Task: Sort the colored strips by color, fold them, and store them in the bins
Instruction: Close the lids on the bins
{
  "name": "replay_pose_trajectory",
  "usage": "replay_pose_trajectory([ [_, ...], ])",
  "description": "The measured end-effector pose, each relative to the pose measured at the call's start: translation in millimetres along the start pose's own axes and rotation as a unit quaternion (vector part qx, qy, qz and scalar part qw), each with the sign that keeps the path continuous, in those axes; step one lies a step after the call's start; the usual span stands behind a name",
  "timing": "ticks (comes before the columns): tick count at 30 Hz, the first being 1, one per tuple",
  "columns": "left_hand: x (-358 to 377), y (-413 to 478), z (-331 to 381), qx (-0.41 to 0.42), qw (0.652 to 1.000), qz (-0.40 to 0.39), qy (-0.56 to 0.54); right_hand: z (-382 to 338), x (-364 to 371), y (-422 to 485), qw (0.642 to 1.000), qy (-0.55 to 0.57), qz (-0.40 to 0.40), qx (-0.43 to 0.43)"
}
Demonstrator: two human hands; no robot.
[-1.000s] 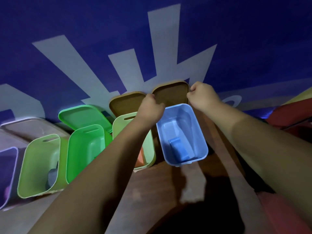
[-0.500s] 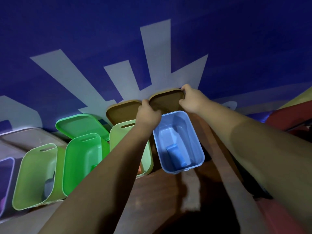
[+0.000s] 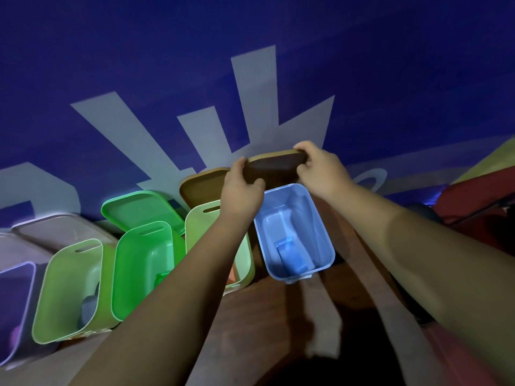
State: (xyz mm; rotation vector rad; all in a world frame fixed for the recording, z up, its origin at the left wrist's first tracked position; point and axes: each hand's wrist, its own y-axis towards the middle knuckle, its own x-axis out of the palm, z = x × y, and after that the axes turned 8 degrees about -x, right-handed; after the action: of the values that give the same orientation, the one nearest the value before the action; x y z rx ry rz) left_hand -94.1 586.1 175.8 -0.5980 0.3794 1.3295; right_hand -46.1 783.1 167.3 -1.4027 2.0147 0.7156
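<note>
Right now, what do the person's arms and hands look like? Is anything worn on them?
Both arms are bare along all that shows, with no sleeves in view. The left hand and the right hand are bare too: no gloves, and no rings, watch or wristbands that I can see. The light is dim and bluish, so finer details such as small marks cannot be made out.

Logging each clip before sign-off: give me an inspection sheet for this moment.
Surface: brown tabletop, dimly lit.
Job's things: blue bin open, folded blue strip inside; a row of green bins and a purple bin to its left, all open; brown lid lifted above the blue bin.
Clutter: second brown lid, green lid behind the bins.
Grippers: left hand and right hand grip the lid's two ends.
Cables: nothing seen.
Surroundings: blue banner; red items at right, unclear.
</note>
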Motion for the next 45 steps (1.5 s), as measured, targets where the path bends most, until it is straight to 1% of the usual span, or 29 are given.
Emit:
replay_pose_trajectory([
  [4, -6.1, -36.1, -11.8, -0.008, 0.999, 0.003, -0.040, -3.7, -5.9, -38.5, 0.999, 0.035, 0.033, -0.006],
  [6, -5.7, -55.5, -24.8, -0.007, 0.998, -0.010, -0.056, -0.9, -2.8, -62.2, 0.999, 0.028, 0.043, -0.007],
  [8, -1.9, -75.0, -39.6, -0.010, 0.998, -0.026, -0.062, 4.1, 3.7, -87.7, 0.999, 0.025, 0.046, -0.009],
  [10, 4.1, -93.7, -54.6, -0.029, 0.997, -0.045, -0.061, 9.0, 11.4, -115.2, 0.999, 0.029, 0.030, -0.003],
  [13, 15.6, -113.1, -75.8, -0.045, 0.997, -0.065, -0.008, 15.0, 22.9, -152.4, 1.000, -0.002, 0.000, 0.017],
  [17, 28.9, -128.8, -96.4, -0.011, 0.994, -0.093, 0.062, 24.2, 35.9, -178.1, 0.999, -0.016, -0.026, 0.041],
  [21, 34.2, -138.7, -110.0, -0.007, 0.989, -0.103, 0.105, 30.3, 39.8, -190.3, 0.995, -0.050, -0.056, 0.070],
  [27, 33.2, -146.9, -119.5, 0.017, 0.986, -0.121, 0.113, 32.2, 39.5, -197.9, 0.992, -0.062, -0.070, 0.080],
  [32, 35.3, -149.5, -123.3, 0.031, 0.986, -0.110, 0.123, 35.0, 38.7, -193.9, 0.989, -0.075, -0.086, 0.089],
  [34, 36.0, -150.8, -126.6, 0.050, 0.985, -0.106, 0.128, 35.8, 40.2, -192.7, 0.988, -0.078, -0.093, 0.092],
  [39, 33.9, -147.2, -128.8, 0.091, 0.976, -0.123, 0.155, 36.9, 47.0, -187.4, 0.989, -0.085, -0.071, 0.098],
  [45, 36.9, -139.1, -121.4, 0.083, 0.974, -0.137, 0.161, 34.3, 50.9, -176.9, 0.987, -0.085, -0.049, 0.130],
])
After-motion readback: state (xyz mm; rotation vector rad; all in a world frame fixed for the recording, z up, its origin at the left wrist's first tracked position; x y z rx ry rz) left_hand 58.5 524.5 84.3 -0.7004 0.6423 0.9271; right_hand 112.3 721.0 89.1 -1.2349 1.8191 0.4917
